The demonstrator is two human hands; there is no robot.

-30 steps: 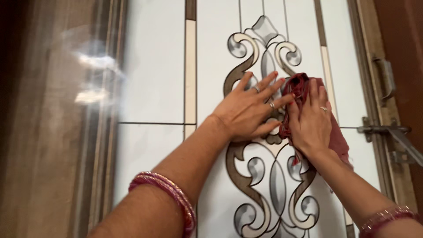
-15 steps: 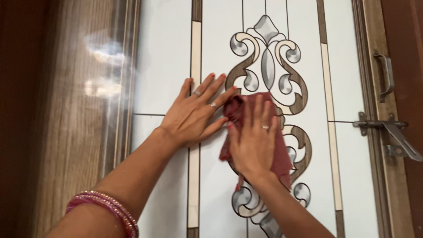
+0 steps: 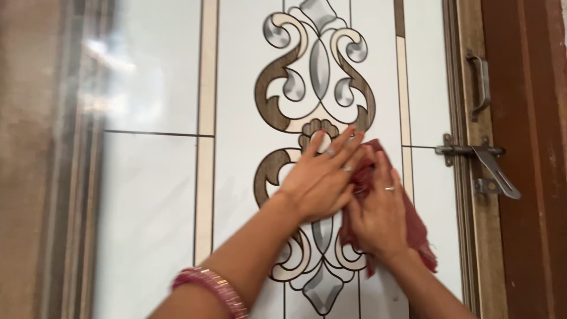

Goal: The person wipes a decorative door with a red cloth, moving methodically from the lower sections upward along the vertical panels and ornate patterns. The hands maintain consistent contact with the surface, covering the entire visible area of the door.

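The right hand (image 3: 378, 215) lay flat, fingers spread and pressed on a dark red cloth (image 3: 413, 227), pinning it against the door panel (image 3: 147, 207). A ring showed on one finger. The cloth bunched up above the fingertips at about 12 o'clock and hung out from under the palm toward 4 o'clock, its frayed lower edge falling beside the wrist. It sat on the right part of the scroll pattern (image 3: 319, 77), just inside the tan strip (image 3: 406, 165) at 3 o'clock.

The left hand (image 3: 319, 183) rested at 9 o'clock from the right one, touching it and partly overlapping its fingers. It was open too, palm flat on the glossy white surface, fingers fanned toward 1 o'clock over the middle of the pattern, with rings on two of them. It gripped nothing. Pink bangles (image 3: 215, 289) circled the left forearm at 7 o'clock, near the bottom edge.

Farther out, at 3 o'clock from both hands, a metal latch (image 3: 478, 162) was fixed to the wooden frame (image 3: 472, 248), with a metal handle (image 3: 479, 82) above it at 1 o'clock. A second tan strip (image 3: 204, 177) ran down the panel at 9 o'clock, and beyond it the far left edge was blurred with glare.
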